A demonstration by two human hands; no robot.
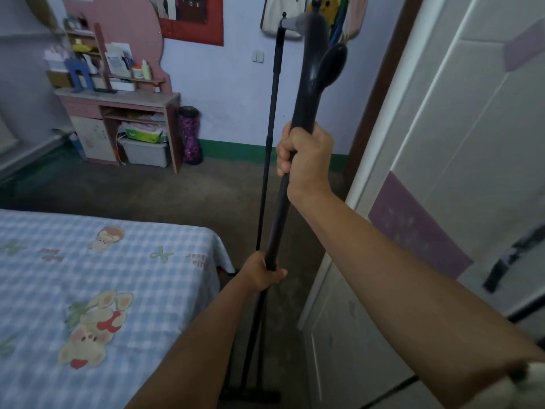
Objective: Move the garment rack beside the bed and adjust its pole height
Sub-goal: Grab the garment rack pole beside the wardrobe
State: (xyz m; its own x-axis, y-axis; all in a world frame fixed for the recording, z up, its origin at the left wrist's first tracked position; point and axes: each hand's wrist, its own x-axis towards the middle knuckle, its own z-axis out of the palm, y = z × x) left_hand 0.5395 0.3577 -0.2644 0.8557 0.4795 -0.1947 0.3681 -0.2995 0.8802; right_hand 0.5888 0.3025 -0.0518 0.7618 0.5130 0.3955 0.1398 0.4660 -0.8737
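Observation:
A black garment rack stands upright between the bed and a white wardrobe. Its near pole rises right in front of me, with a side hook near the top. The far pole stands behind it, joined by a top bar. My right hand is closed around the thicker upper section of the near pole. My left hand grips the thinner lower section, close to the bed's corner. The rack's black base foot rests on the floor.
A white and purple wardrobe fills the right side, close to the rack. A pink desk with shelves and a storage box stands against the far wall. Bags hang on the wall behind the rack top. Bare grey floor lies beyond the bed.

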